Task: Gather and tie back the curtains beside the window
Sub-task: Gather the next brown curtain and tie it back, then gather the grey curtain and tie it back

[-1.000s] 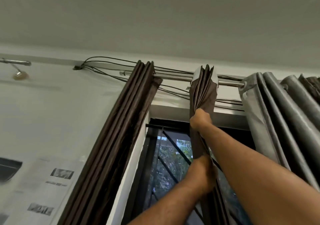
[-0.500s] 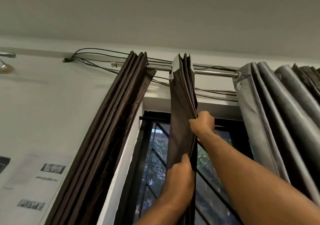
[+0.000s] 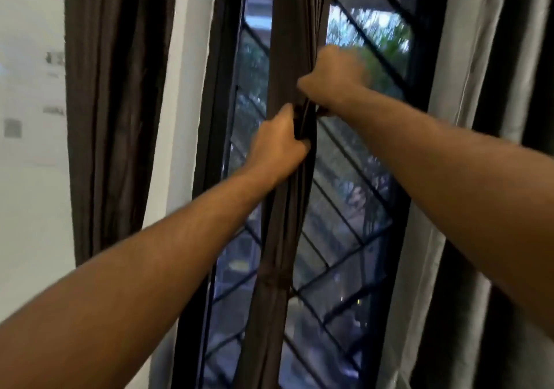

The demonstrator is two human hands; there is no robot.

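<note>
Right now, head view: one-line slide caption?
Left hand and right hand grip the gathered brown curtain in front of the window.

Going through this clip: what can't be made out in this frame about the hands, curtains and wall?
Head view only.
Right hand: motion-blurred; its grip on the middle brown curtain shows, single fingers do not.
Left hand: fingertips hidden inside that curtain's folds.
That curtain's top: cut off by the picture's top edge.
Wall papers: print too blurred to read.
Bulge low on the curtain: too soft to call a tie.
</note>
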